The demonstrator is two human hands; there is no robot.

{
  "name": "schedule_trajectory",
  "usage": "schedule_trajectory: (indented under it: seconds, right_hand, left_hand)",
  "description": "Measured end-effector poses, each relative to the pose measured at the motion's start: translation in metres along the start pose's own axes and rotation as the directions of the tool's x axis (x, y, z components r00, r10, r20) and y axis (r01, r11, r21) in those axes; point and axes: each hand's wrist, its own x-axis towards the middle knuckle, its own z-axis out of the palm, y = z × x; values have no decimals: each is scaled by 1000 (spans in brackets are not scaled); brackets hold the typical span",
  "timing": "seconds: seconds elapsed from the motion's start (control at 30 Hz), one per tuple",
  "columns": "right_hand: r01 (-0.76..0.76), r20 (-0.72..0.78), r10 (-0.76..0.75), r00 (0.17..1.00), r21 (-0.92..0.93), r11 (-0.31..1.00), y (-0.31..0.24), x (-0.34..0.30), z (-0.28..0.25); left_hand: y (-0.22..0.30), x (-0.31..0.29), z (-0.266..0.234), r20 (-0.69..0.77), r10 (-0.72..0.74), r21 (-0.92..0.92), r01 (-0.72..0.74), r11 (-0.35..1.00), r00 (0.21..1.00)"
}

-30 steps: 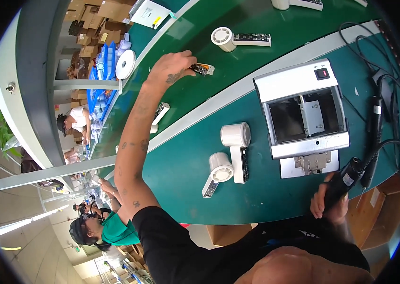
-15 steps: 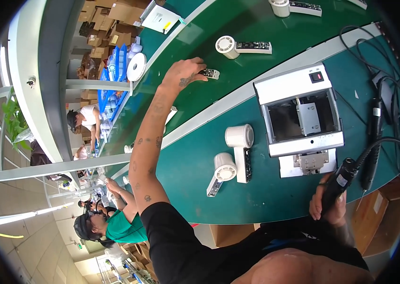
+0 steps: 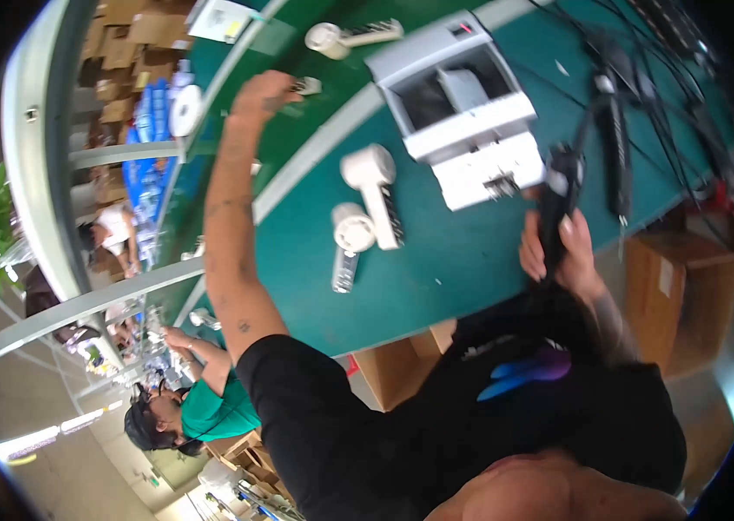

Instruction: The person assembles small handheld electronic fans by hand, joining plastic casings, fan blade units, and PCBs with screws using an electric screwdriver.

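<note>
Out over the green belt, my left hand (image 3: pixel 264 92) has its fingers closed on a small white part with an exposed circuit board (image 3: pixel 307 85); the palm hides the rest of it. My right hand (image 3: pixel 582 252) grips a black electric screwdriver (image 3: pixel 555 195), held upright at the bench's front edge beside the screw feeder (image 3: pixel 462 95). Between my arms, two white handheld fans lie on the bench with boards showing in their handles: one farther back (image 3: pixel 370 165), the other nearer (image 3: pixel 352 227). Another such fan (image 3: pixel 327 40) lies on the belt beyond my left hand.
A second black screwdriver (image 3: pixel 615 156) lies among tangled cables at the right. A pale metal rail (image 3: pixel 306 161) separates belt from bench. Cardboard boxes (image 3: pixel 675 295) stand below the bench at right. A co-worker in a green shirt (image 3: pixel 215 404) works at the left.
The whole view has shifted and tilted, so the bench appears higher and farther left. My left hand stays at the part on the belt, and my right hand still holds the screwdriver.
</note>
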Motion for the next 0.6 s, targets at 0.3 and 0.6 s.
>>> schedule_trajectory:
  seconds: [0.3,0.6]
  right_hand:
    - [680,-111,-682,722,-61,730,-19,0,39]
    - [679,-67,-697,714,-177,713,-3,12,51]
  left_hand:
    - [177,-219,-114,-268,-129,-65,115,991,955]
    - [299,-278,-67,-264,-47,-178,-1,984,963]
